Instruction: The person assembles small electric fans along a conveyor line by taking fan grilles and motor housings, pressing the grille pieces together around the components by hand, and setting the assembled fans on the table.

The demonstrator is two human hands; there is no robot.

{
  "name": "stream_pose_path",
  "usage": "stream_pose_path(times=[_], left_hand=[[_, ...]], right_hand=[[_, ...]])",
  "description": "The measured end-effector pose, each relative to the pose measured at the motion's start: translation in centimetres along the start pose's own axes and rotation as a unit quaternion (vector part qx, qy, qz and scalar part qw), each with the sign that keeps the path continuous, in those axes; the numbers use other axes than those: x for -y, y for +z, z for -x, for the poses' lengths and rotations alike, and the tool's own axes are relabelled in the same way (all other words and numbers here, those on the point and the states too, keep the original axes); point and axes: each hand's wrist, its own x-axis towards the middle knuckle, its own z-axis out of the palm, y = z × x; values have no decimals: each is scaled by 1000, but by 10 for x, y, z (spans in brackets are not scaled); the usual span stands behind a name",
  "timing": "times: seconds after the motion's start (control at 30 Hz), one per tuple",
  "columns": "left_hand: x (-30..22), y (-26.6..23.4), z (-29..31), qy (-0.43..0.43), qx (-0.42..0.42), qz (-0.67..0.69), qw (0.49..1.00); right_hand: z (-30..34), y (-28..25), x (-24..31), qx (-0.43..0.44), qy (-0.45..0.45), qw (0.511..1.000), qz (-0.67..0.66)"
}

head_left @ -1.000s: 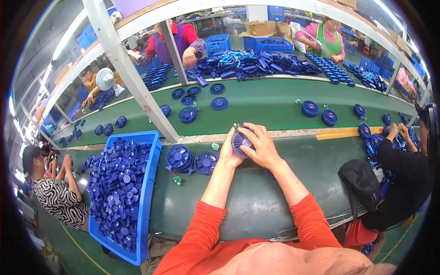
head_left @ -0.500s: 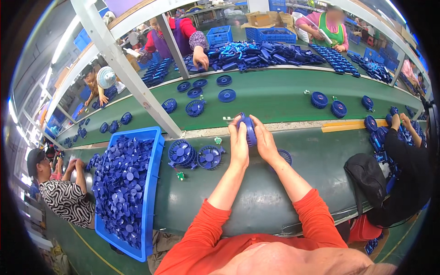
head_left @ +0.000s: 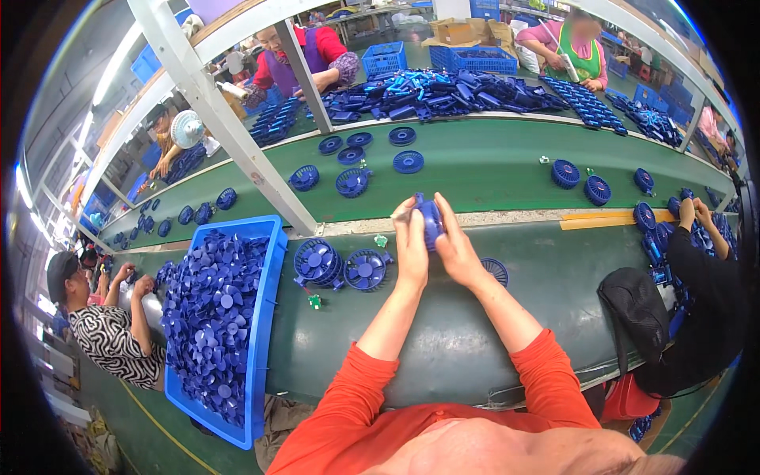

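Between my two palms, above the near bench, a round blue fan housing (head_left: 430, 224) stands on edge. My left hand (head_left: 411, 247) presses its left side and my right hand (head_left: 458, 252) its right, both closed around it. To the left on the bench lie stacked fan housings (head_left: 317, 264) and a single fan housing with blades inside (head_left: 366, 270). Beside them are a small green circuit board (head_left: 315, 302) and another green circuit board (head_left: 381, 240). Partly behind my right forearm rests a ribbed round cover (head_left: 495, 271).
A blue crate (head_left: 273, 294) full of fan blades stands left. Beyond the bench edge, a green conveyor belt (head_left: 475, 170) carries scattered fan parts. A white post (head_left: 237, 131) rises at the left. A black bag (head_left: 635, 309) lies right, near a co-worker in black.
Parts on the belt have shifted right. My hands still hold the housing, turned slightly. Across the belt, a co-worker's hand has drawn back from the pile; the person at left has moved their hands apart.
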Motion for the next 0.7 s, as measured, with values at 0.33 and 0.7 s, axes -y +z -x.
stream_pose_path(times=[0.33,0.7], left_hand=[[4,9,9,194,-28,-173,965],[38,-19,-24,64,53,-289,954]], right_hand=[[1,20,-2,-34,97,957,-273],[-44,-108,-93,-231,60,932,271]])
